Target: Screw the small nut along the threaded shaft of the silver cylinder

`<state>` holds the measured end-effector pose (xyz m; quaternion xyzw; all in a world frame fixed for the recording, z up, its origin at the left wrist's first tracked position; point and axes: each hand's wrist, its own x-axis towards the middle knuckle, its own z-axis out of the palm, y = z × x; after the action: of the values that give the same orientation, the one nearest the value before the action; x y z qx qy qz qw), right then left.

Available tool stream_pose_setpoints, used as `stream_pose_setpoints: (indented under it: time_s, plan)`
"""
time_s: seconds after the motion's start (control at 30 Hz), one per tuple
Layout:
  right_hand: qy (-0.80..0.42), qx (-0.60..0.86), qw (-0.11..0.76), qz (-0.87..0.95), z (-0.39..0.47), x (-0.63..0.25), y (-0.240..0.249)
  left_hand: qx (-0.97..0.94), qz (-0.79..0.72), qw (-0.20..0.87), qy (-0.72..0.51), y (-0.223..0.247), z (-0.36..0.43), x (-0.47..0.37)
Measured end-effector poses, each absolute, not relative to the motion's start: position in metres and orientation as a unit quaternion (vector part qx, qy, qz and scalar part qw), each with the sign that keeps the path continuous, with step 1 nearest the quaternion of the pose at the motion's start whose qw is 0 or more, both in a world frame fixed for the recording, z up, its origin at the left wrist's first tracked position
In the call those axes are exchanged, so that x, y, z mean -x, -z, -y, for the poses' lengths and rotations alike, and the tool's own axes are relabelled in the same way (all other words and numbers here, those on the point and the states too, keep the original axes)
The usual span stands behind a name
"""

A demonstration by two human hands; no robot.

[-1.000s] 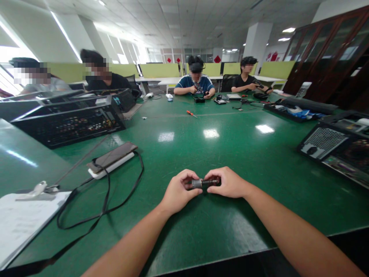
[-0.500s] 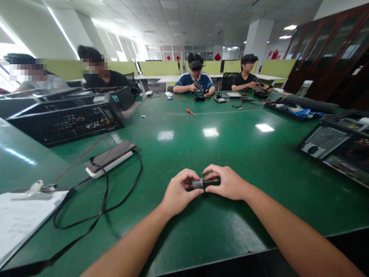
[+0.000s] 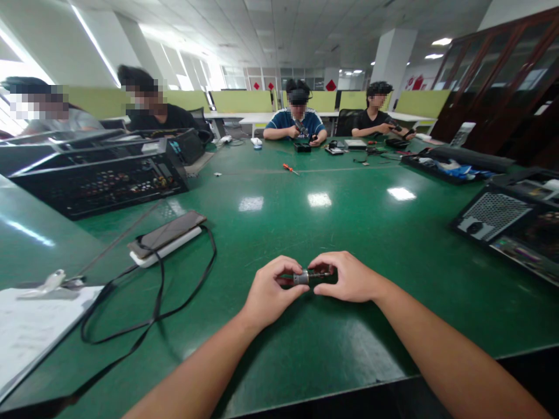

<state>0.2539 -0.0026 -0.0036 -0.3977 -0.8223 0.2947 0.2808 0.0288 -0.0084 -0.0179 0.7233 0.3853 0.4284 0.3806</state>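
Observation:
A small metal cylinder (image 3: 301,277) with a thin dark shaft pointing right is held just above the green table (image 3: 279,227). My left hand (image 3: 275,288) pinches the cylinder between thumb and fingers. Around the shaft (image 3: 321,274) curves my right hand (image 3: 345,276), its thumb and fingertips apart; whether a finger behind touches the shaft is hidden.
A clipboard with paper (image 3: 39,331), a black strap (image 3: 157,291) and a phone-like slab on a white block (image 3: 168,235) lie left. Open computer cases stand left (image 3: 100,183) and right (image 3: 498,215). An orange screwdriver (image 3: 288,167) lies farther back; several people sit around.
My right hand's thumb and fingertips have drawn slightly right, away from the cylinder. My left hand stays nearly in place, still holding it.

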Motion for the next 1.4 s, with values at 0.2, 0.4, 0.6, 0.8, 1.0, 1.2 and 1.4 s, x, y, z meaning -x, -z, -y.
stream_pose_setpoints:
  time_s: [0.2, 0.4, 0.6, 0.8, 1.0, 1.2, 1.4]
  plan:
    - [-0.307, 0.390, 0.290, 0.818, 0.004, -0.251, 0.004, -0.729, -0.378, 0.381, -0.425, 0.014, 0.009, -0.029]
    - [-0.311, 0.389, 0.293, 0.816, 0.003, -0.251, 0.004, -0.742, -0.370, 0.360, -0.429, 0.015, 0.010, -0.028]
    - [-0.302, 0.391, 0.287, 0.820, 0.002, -0.255, 0.002, -0.745, -0.370, 0.352, -0.429, 0.016, 0.009, -0.026]
    - [-0.305, 0.399, 0.279, 0.818, 0.001, -0.258, 0.003, -0.745, -0.376, 0.350, -0.425, 0.017, 0.009, -0.025]
    - [-0.301, 0.401, 0.273, 0.821, 0.000, -0.260, 0.002, -0.749, -0.370, 0.347, -0.426, 0.016, 0.009, -0.024]
    - [-0.291, 0.405, 0.266, 0.825, 0.000, -0.262, 0.001, -0.748, -0.378, 0.340, -0.426, 0.017, 0.009, -0.023]
    - [-0.292, 0.404, 0.266, 0.825, -0.001, -0.263, 0.001, -0.750, -0.377, 0.335, -0.427, 0.016, 0.009, -0.023]
